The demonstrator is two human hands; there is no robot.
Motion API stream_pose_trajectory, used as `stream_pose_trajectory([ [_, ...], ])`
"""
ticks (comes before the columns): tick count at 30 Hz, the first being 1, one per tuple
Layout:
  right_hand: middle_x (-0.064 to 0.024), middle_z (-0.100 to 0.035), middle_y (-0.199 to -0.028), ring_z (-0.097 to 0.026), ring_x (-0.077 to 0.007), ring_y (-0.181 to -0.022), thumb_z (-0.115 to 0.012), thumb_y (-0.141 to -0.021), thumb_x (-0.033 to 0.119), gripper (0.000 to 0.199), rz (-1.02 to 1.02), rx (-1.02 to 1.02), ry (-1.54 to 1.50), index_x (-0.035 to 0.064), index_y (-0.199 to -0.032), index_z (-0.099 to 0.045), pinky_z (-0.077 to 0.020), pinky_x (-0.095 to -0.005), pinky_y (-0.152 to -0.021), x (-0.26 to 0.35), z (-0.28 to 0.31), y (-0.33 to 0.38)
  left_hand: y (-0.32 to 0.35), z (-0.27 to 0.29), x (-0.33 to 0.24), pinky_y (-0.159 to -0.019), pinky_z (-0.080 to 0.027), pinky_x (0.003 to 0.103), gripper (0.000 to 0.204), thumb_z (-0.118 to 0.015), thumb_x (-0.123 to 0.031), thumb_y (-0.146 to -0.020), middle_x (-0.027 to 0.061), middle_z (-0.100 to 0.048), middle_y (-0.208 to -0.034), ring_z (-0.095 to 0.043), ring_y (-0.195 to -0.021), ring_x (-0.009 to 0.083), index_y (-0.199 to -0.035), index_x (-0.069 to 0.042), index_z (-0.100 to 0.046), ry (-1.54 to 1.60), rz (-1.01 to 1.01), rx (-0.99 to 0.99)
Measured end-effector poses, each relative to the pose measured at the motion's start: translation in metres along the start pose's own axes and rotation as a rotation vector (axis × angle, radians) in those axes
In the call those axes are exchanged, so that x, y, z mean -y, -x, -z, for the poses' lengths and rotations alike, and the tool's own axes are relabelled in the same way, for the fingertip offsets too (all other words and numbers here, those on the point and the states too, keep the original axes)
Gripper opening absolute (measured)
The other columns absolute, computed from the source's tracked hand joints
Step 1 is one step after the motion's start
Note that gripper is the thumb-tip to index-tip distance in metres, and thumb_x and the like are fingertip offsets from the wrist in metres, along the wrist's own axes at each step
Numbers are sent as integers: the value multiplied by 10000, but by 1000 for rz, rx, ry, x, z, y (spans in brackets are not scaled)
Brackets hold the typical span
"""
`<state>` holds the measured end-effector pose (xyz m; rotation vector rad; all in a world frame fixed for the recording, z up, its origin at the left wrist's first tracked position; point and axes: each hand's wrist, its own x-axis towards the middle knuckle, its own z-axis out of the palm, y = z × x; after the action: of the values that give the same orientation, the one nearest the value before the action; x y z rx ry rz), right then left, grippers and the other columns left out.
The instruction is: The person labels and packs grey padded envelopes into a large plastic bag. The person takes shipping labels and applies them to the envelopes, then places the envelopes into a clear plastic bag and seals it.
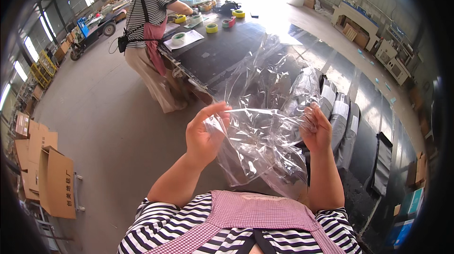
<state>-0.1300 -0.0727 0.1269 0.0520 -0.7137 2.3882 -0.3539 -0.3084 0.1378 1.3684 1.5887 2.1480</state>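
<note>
- Clear plastic bag (pixel 257 143) — crinkled, held up in the air between both hands, above the dark worktop (pixel 222 51).
- Left hand (pixel 204 133): fingers pinching the bag's top edge.
- Right hand (pixel 316 131): fingers closed on the bag's other side — beside folded grey mats (pixel 341 126).

A: Where is the camera?

B: It sits on the person's head and looks down. You see the striped shirt (pixel 236 228) at the bottom edge, very near.

A: How close are the hands?

B: Close. The left hand (pixel 204 133) and right hand (pixel 318 131) are in the middle, with the clear plastic bag (pixel 260 136) between them.

A: What is far away?

B: The long dark table (pixel 222 51) runs away toward the top. Another person (pixel 149 36) stands beside it, small and far. Straight lines bend near the round rim.

A: Is there a second view?

B: No, just this one.
</note>
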Motion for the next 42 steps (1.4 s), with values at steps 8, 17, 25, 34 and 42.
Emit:
stream_pose_trajectory([
  [8,46,-382,-697,-333,-52,-568,-515,-1024,118,93,109,-7,-7,86,-1105,-548,-316,-207,-509,-19,-24,9,-29,25,1,-517,-401,244,390,-880,-6,-704,45,-532,-809,-470,-613,129,-786,-74,-505,-462,-610,-224],
  [17,24,-417,-725,-354,-71,-568,-463,-1068,185,180,173,-110,15,88,-929,-525,-341,-238,-524,-22,-36,4,-48,45,11,-504,-417,271,284,-855,13,-650,50,-565,-830,-521,-612,139,-811,-73,-637,-425,-736,-104],
  [25,-53,-607,-819,-542,-179,-633,-580,-968,110,51,240,-664,112,61,-979,-568,-445,-320,-553,-37,-69,-108,-152,61,35,-652,-502,329,36,-706,-33,-811,132,-659,-824,-627,-721,205,-828,-62,-694,-515,-311,270],
  [34,-98,-610,-932,-600,-216,-856,-504,-1018,208,179,636,355,-135,53,-1044,-590,-522,-384,-744,129,-70,-206,-310,-52,-139,-593,-511,284,135,-562,-82,-933,89,-681,-970,-632,-670,207,-1046,-102,-634,-774,-1125,124],
  [42,-81,-615,-812,-617,-206,-740,-676,-897,22,156,350,-842,184,58,-941,-530,-477,-363,-590,10,197,-227,-200,-70,77,-520,-459,278,126,-596,-217,-829,-1,-500,-788,-573,-630,130,-928,-160,-543,-1149,-1182,957],
])
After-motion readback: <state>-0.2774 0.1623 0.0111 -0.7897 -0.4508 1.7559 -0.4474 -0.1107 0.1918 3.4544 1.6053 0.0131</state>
